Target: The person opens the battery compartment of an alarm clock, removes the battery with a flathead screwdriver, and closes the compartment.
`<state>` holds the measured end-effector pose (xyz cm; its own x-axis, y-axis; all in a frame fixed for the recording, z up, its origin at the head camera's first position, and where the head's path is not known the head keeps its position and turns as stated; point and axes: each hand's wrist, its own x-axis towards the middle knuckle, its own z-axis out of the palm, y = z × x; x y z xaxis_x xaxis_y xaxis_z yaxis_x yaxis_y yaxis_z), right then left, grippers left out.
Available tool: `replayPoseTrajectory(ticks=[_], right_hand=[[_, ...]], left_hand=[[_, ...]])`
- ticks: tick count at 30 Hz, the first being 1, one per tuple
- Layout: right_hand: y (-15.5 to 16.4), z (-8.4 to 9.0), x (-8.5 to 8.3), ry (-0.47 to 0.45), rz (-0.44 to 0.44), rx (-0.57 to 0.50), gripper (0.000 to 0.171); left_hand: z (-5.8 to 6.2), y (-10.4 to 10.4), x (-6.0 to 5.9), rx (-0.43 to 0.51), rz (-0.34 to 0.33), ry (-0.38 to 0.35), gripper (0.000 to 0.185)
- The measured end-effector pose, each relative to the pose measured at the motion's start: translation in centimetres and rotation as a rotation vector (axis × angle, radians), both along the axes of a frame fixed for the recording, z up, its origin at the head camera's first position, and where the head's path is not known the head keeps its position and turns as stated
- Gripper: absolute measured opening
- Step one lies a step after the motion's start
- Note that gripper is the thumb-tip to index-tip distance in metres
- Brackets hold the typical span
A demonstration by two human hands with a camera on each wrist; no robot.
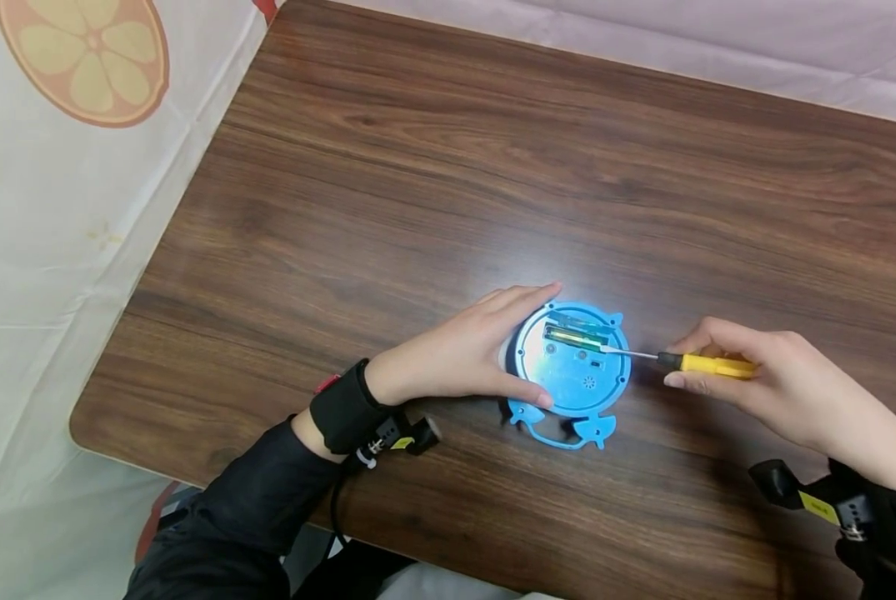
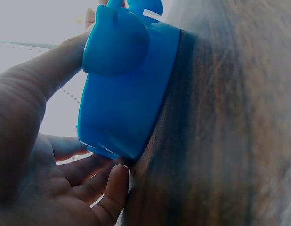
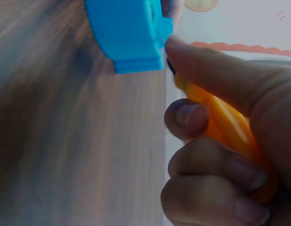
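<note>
We see the left hand cupped around the left side of a blue round device, the thumb on its near edge and the fingers along its far edge, so it grasps the device and keeps it flat on the wooden table. The right hand is curled around the yellow handle of a screwdriver, and the thin metal shaft reaches to the left, with its tip on the back panel of the device.

Only the head view shows us this back panel, with an open slot at its top and small holes below. The left wrist view shows instead the smooth blue side wall of the device and the fingers touching its lower rim at the table surface. The right wrist view shows the screwdriver handle pinched between thumb and curled fingers, just beside the blue edge.

Both forearms lie low over the table, in black sleeves with dark wrist bands. The device is near the front middle of the table, between both hands.
</note>
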<state>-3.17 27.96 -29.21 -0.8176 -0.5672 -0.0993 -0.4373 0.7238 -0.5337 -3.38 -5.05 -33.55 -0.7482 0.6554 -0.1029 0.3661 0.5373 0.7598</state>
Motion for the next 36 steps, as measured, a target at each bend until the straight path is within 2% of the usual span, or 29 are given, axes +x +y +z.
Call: replayPoseTrajectory(ticks=[7,23,30,36], right_hand=[[-1.1,-1.6,-0.3,-0.060,0.072,-0.111,0.026],[-1.5,-1.6,-0.3,-0.030,0.041,-0.063,0.025],[-2.1,-1.1,0.2,0.066,0.024,-0.020,0.024],[-1.3,0.0,1.2,0.247,-0.073,-0.095,0.033]], left_hand=[[-0.3,0.0,0.0,-0.005,-0.009,-0.011,0.113],[-0.5,0.1,-0.6,-0.008,-0.021,-0.012,0.112],[-0.8,0.0,-0.8,-0.002,-0.020,-0.009,0.112],[-1.1,0.1,-1.0,0.011,-0.030,-0.002,0.111]])
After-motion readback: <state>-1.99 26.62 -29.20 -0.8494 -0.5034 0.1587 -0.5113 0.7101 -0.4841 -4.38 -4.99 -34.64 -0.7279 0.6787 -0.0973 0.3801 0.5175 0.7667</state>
